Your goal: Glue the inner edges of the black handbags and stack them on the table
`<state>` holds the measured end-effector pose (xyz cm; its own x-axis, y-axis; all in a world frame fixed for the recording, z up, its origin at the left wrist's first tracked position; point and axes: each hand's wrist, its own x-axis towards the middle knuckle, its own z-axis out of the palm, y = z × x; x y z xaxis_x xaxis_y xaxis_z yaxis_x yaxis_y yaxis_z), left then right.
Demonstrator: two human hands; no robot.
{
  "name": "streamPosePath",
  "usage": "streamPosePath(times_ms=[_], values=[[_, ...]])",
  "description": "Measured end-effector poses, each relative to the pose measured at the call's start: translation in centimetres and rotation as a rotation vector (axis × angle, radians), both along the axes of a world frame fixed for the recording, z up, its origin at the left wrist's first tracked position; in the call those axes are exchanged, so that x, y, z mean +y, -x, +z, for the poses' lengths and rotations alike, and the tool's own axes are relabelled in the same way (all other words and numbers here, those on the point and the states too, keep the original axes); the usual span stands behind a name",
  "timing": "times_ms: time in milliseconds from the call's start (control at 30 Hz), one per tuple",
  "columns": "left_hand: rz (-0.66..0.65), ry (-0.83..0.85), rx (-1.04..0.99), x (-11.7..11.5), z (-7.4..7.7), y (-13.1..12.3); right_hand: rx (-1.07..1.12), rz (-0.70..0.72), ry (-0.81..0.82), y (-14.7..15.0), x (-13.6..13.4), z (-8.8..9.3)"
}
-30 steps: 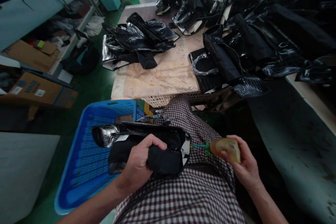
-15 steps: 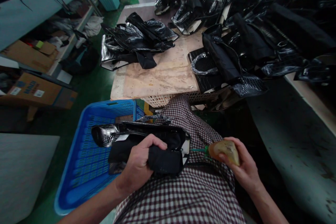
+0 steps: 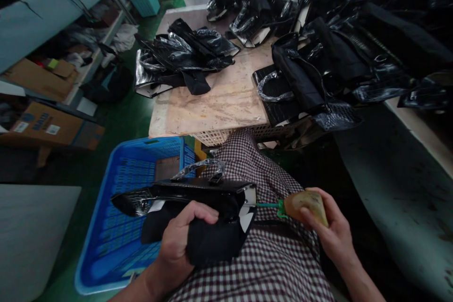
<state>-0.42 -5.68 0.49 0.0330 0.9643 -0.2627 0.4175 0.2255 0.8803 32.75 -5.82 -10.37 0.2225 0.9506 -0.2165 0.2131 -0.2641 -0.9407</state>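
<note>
My left hand [image 3: 179, 240] is closed around the black lining of a glossy black handbag [image 3: 198, 198] that rests on my lap over the checked trousers. The bag's plastic-wrapped handle [image 3: 198, 170] arches above it. My right hand [image 3: 325, 229] grips a small amber glue bottle [image 3: 306, 204] whose thin green nozzle [image 3: 269, 205] points left and touches the white edge at the bag's right end.
A blue plastic crate [image 3: 116, 217] stands on the green floor at my left. Ahead is a stained wooden worktop [image 3: 219, 99] with a pile of black bags [image 3: 184, 54]. A larger heap of black bags [image 3: 347, 33] covers the right. Cardboard boxes [image 3: 46, 125] lie at left.
My left hand has turned the handbag so its top edge faces up and its handle stands out. The bottle's nozzle has closed onto the bag's right edge.
</note>
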Motion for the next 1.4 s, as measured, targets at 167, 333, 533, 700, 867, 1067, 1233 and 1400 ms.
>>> streamPosePath(times_ms=[167, 333, 533, 700, 867, 1067, 1233, 1400], values=[[0.006, 0.006, -0.096, -0.3, 0.0, -0.2, -0.055, 0.060, -0.008, 0.3, 0.4, 0.2], [0.030, 0.002, -0.124, 0.0, 0.7, -0.8, -0.032, 0.038, -0.014, 0.2, 0.5, 0.6], [0.064, 0.001, -0.145, 0.2, 0.7, -0.9, -0.108, 0.150, -0.125, 0.8, 0.5, 1.0], [0.071, 0.044, -0.148, -0.1, 0.3, -0.7, -0.116, 0.070, -0.208, 1.4, -0.2, 0.8], [0.109, 0.087, -0.144, 0.2, 1.0, -1.2, -0.085, 0.009, -0.168, 1.1, -0.7, 0.7], [0.083, 0.061, -0.123, 0.3, 1.0, -1.3, -0.128, 0.081, -0.121, 0.9, -0.1, 0.8], [0.032, 0.005, -0.129, 0.0, 0.6, -1.0, -0.113, 0.023, 0.075, 0.9, 0.6, 1.2], [-0.061, -0.119, -0.067, -0.2, 0.5, -0.7, 0.034, -0.007, 0.229, 1.2, 1.0, 2.4]])
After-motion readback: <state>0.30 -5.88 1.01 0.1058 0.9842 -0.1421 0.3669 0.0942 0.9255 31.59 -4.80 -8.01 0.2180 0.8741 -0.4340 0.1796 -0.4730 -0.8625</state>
